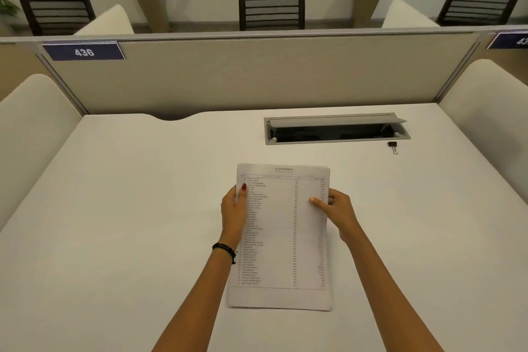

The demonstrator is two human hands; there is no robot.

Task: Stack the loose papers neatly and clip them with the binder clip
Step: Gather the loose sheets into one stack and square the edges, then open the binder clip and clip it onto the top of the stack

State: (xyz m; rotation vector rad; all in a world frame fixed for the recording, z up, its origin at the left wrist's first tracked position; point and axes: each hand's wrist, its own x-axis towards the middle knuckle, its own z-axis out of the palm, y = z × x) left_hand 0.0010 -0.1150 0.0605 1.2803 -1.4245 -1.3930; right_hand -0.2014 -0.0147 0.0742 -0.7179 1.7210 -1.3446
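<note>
Both hands on the papers (281, 237)!
Left hand (234, 208) and right hand (335, 208) pinch the stack's side edges mid-desk (114, 208); binder clip (393, 146) waits near the far right corner.

Blue sign (83, 52) on partition (257, 77): "436"; papers (281, 237) hdr partly legible: "ENTERPRISES".
</note>
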